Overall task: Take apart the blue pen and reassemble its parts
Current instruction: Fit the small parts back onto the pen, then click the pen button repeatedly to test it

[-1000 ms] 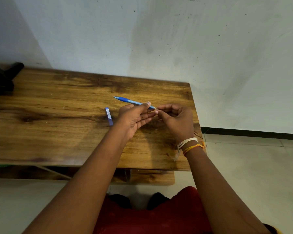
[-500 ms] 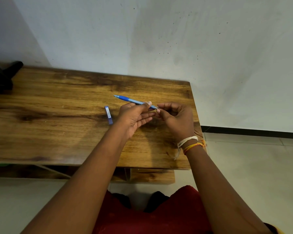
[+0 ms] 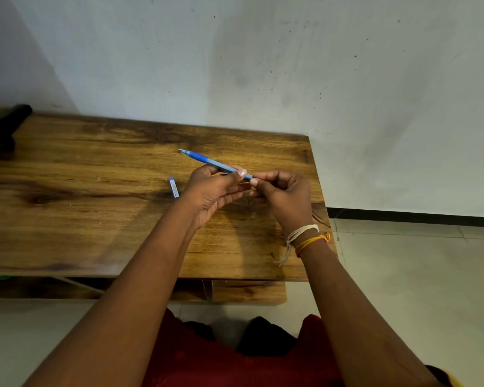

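The left hand is pinching the pen mid-barrel above the tabletop; the right hand is pinching its rear end. A cap is lying beside them.

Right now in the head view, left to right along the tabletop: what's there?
Black object at the table's left edge → blue pen cap lying on the wood → left hand → right hand, both holding the blue pen.
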`<state>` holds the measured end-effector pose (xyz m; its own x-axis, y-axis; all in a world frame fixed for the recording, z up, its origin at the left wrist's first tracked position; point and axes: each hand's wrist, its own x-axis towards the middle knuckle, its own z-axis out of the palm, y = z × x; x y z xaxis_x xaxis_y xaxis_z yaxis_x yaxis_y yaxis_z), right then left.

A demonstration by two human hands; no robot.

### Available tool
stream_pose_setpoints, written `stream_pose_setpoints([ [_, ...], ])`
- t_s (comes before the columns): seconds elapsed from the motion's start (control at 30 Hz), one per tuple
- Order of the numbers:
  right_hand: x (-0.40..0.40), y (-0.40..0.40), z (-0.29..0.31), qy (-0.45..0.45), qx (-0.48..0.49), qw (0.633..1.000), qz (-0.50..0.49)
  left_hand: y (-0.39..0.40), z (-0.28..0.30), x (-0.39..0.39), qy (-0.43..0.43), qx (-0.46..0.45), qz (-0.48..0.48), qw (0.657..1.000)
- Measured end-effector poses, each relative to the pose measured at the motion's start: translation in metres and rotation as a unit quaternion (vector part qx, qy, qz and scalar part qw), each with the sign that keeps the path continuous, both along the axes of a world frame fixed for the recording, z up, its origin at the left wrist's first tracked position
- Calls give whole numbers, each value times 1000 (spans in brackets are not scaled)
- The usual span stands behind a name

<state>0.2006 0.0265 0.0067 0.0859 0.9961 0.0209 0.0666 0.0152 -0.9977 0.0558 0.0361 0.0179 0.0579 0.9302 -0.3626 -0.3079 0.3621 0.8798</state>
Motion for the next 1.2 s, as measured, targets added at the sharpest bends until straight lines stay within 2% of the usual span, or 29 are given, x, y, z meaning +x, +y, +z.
stream_pose_setpoints([
  [0.13, 1, 2, 1, 16, -18, 1000, -17, -1, 1, 0, 17, 1, 1, 1000],
  [0.33, -6, 1, 4, 162, -79, 984, -2, -3, 0, 1, -11, -28, 1, 1000],
  [0.43, -3, 2, 7, 236, -98, 967, -26, 0, 1, -1, -54, -47, 24, 997],
  [0.57, 4, 4, 10, 241, -98, 964, -53, 3, -1, -4, -105, -81, 86, 988],
  [0.8, 0, 4, 10, 266, -71, 960, -47, 1, -4, -4, -126, -95, 74, 985],
  [0.93, -5, 2, 10, 225, -48, 973, -23, -3, -4, 4, -129, -113, 24, 985],
  [1.1, -8, 3, 16, 114, 17, 993, -20, -5, -4, 6, -108, -127, -35, 985],
  [1.2, -11, 0, 21, -11, 90, 994, -56, -6, -3, 4, -70, -135, -101, 983],
])
